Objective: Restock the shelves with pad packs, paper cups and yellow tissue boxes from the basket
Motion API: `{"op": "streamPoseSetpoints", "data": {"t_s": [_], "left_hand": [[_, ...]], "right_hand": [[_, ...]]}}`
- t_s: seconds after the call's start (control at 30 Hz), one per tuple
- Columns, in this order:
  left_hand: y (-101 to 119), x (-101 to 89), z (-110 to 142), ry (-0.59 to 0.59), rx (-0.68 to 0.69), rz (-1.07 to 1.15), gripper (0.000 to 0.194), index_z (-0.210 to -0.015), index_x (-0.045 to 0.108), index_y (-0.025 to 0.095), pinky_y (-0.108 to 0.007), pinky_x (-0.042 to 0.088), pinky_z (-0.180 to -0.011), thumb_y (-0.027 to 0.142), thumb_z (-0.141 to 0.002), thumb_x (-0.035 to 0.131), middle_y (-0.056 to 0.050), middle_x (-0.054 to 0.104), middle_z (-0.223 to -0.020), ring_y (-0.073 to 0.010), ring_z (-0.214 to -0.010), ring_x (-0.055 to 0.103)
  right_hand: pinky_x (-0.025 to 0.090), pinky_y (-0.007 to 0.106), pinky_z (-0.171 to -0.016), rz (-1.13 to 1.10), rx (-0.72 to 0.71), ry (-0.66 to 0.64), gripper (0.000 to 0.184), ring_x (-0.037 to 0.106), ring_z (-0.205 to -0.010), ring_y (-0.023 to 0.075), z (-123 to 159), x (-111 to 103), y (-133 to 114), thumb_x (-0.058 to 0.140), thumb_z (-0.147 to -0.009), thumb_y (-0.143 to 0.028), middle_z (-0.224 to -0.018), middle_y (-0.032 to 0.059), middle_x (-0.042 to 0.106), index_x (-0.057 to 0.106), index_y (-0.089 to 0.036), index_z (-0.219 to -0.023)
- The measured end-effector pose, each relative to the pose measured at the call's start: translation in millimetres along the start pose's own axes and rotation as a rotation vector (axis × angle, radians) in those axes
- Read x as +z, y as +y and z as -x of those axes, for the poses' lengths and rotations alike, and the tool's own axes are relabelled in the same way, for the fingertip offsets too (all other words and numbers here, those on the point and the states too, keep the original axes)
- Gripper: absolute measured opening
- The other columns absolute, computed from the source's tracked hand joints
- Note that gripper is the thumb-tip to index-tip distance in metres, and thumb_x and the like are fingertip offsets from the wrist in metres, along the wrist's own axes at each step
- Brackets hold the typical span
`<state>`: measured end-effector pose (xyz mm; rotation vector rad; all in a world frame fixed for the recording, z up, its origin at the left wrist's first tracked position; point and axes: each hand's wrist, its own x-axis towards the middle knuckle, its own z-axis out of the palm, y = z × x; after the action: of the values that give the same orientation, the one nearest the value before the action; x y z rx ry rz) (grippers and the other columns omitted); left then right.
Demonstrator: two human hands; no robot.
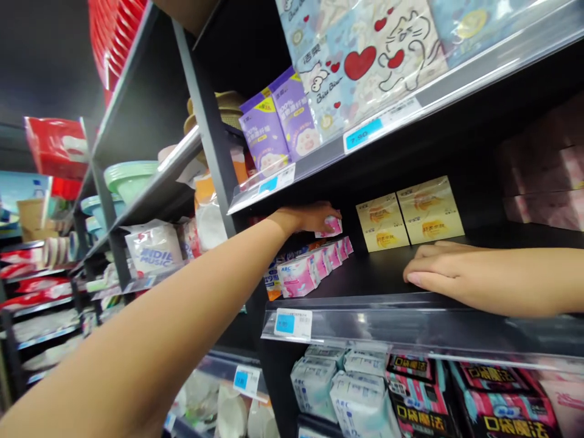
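Note:
Deep in the middle shelf, my left hand [317,217] is closed around a small pink pack of sanitary pads [332,226]. Just below it, a row of pink and white ABC sanitary pad packs [298,277] runs back along the shelf's left side. My right hand [433,267] rests near the front of the same shelf, its fingers together and curled down. Whether anything is under those fingers is hidden. Behind them stand two stacks of pale yellow packs [430,210], apart from the left hand.
A clear plastic price rail [365,328] edges this shelf. Above hangs another shelf with purple packs [278,121] and large cat-print packs [360,61]. Light blue ABC packs [362,395] and black-pink packs [417,395] fill the shelf below. A grey upright [205,121] stands at left.

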<state>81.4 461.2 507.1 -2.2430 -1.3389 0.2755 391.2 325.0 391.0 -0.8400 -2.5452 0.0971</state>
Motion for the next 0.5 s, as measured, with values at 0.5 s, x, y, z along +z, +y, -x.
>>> {"op": "streamPoseSetpoints", "data": {"t_s": [0.5], "left_hand": [[-45, 51.7, -115, -0.091, 0.009, 0.038, 0.058, -0.135, 0.067, 0.031, -0.038, 0.049, -0.104, 0.026, -0.077, 0.071, -0.005, 0.065, -0.141, -0.0291, -0.119, 0.064]], "right_hand": [[0.053, 0.043, -0.093, 0.066, -0.138, 0.102, 0.023, 0.069, -0.097, 0.0288, 6, 24, 32, 0.057, -0.094, -0.037, -0.100, 0.0076, 0.075, 0.076, -0.028, -0.104]]}}
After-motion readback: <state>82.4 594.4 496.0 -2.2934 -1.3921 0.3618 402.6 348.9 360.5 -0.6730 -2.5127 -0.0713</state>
